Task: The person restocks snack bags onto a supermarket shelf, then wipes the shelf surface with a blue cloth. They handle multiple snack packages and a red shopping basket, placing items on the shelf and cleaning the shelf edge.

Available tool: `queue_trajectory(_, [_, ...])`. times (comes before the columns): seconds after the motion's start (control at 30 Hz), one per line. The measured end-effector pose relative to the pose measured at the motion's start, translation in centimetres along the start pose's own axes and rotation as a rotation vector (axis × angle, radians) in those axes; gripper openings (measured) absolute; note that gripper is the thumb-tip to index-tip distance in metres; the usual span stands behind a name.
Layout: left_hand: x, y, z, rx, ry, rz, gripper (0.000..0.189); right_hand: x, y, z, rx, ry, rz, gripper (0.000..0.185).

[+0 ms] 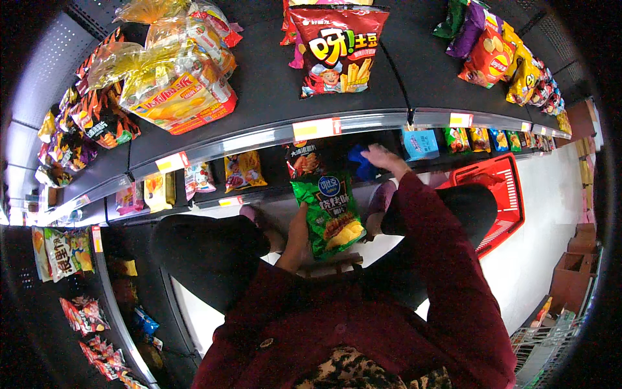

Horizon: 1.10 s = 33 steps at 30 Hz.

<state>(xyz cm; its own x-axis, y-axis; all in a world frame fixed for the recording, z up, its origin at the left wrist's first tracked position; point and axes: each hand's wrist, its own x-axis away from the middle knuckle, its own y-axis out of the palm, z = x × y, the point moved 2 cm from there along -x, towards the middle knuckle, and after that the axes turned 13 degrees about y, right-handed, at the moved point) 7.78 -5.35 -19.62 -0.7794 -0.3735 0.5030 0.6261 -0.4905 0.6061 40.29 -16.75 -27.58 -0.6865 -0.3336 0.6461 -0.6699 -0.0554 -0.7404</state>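
Observation:
My left hand [296,236] holds a green bag of potato chips [335,216] upright between my knees, with the thumb on its front. Reaching over the lower shelf [277,194], my right hand [384,158] has its fingers at the upper edge of a blue packet [365,165]. The packet is blurred, and whether the fingers grip it is unclear. Just behind the green bag stands a dark chip bag [305,158], its lower part covered. A light blue box [420,144] sits on the shelf to the right of that hand.
Above the lower shelf juts the upper shelf's price rail [252,138]. A dark red snack bag [340,51] and a bagged snack carton [177,104] stand on that upper shelf. Beside my right knee is a red shopping basket [510,194]. A wire cart [549,347] stands at the lower right.

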Motion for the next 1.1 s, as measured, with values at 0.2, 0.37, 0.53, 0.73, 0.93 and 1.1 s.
queue_trajectory(0.2, [0.0, 0.4, 0.1, 0.087, -0.007, -0.142, 0.064, 12.0, -9.9, -2.6, -0.095, -0.268, -0.140, 0.072])
queue_trajectory(0.37, [-2.1, -1.1, -0.8, -0.054, 0.052, -0.049, 0.059, 20.6, -11.3, -1.9, -0.184, -0.451, -0.521, 0.054])
queue_trajectory(0.53, [-8.5, -3.8, -4.0, -0.038, 0.070, 0.037, 0.054, 24.0, -8.1, -3.5, -0.012, -0.754, -0.613, 0.040])
queue_trajectory(0.73, [-13.4, 2.5, -2.7, -0.044, 0.122, 0.001, 0.043, 25.0, -5.2, -4.8, 0.021, -0.819, -0.656, 0.036])
queue_trajectory(0.93, [-20.9, 5.0, -3.9, -0.176, 0.104, -0.083, 0.051, 25.6, -3.9, -4.7, 0.169, -0.872, -0.549, 0.028])
queue_trajectory(1.1, [-26.5, 1.7, -5.7, -0.950, 0.711, -0.401, 0.077, 26.1, -3.4, -4.9, 0.214, -0.912, -0.555, 0.019])
